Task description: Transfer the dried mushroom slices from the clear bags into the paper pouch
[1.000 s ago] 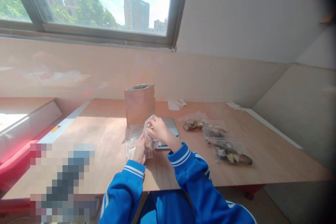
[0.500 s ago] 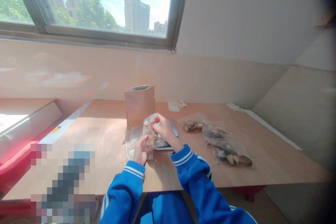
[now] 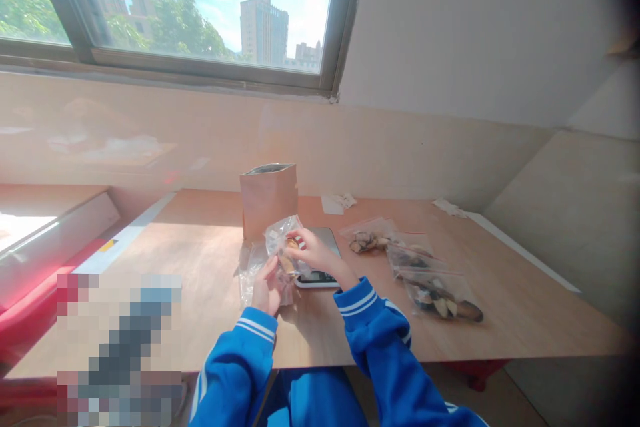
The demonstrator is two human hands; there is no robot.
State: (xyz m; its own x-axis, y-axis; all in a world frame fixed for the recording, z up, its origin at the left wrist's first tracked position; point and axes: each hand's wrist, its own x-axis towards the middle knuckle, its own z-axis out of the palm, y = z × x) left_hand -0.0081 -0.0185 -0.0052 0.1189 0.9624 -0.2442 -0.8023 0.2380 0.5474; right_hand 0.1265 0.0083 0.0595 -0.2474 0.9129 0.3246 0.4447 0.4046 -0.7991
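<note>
A small clear plastic bag (image 3: 279,232) with brown and yellowish dried slices in it is held up over the table. My left hand (image 3: 267,288) is closed on its lower left side. My right hand (image 3: 316,252) reaches in from the right, fingertips closed against the bag by the slices; whether they also pinch a slice I cannot tell. Beneath the right hand lies a flat digital scale (image 3: 327,238), its dark display partly covered. Flat clear bags (image 3: 250,277) lie behind and beside the left hand. An open brown paper pouch (image 3: 268,203) stands upright just beyond.
Several zip bags of dried slices (image 3: 443,303) lie on the wooden table (image 3: 370,340) to the right. Scraps of white paper (image 3: 337,203) rest near the wall. At the left are another table (image 3: 55,203) and a blurred-out patch. A window is above.
My right hand has lowered slightly and shifted right, its fingers now lower on the bag. The bag's top leans further left, and more of the scale shows. The view has shifted a little.
</note>
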